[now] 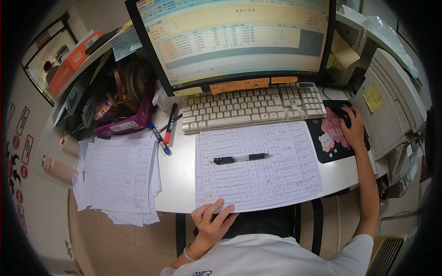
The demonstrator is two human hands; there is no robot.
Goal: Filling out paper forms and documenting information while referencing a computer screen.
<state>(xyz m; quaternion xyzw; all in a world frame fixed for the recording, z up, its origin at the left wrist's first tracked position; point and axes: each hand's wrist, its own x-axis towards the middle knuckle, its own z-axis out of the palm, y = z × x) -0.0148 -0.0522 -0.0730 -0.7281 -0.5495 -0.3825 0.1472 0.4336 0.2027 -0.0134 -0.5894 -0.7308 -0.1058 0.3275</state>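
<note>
My right hand (354,131) rests over a black computer mouse (345,118), fingers curved round it, on a dark mouse pad (330,131) with a pink cartoon print. At the desk's front edge lies my left hand (212,223), fingers apart, their tips touching the lower edge of a printed table sheet (258,177). A ring and bangles show on that hand and wrist. Across the sheet lies a black and clear pen (241,158), untouched. Just beyond the sheet is an off-white keyboard (253,108), below a monitor (235,39) displaying a table.
A loose pile of papers (117,175) overhangs the desk at left, near a pink bottle (57,168). Red (170,124) and blue (159,138) markers lie beside it. Behind sits a brown bag (133,85) in a purple box (124,124). A printer (391,106) stands at right.
</note>
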